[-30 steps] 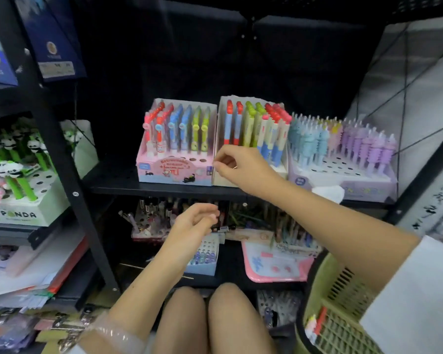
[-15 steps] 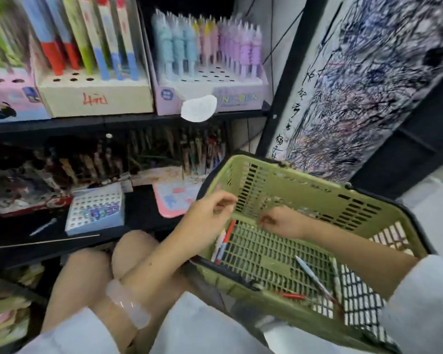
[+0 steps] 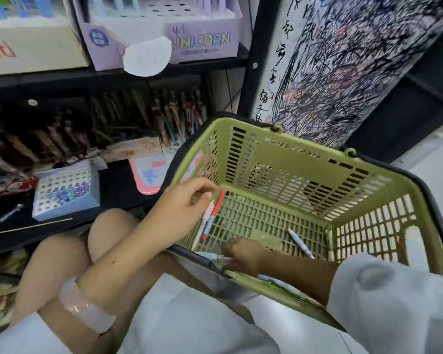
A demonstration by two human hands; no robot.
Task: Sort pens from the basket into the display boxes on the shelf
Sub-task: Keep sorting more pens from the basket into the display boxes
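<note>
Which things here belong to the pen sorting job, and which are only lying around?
Job: green basket; pens under the left hand; blue pen; pen at the right hand; UNICORN display box.

Lying about: bead box; pink tray; thin stick.
</note>
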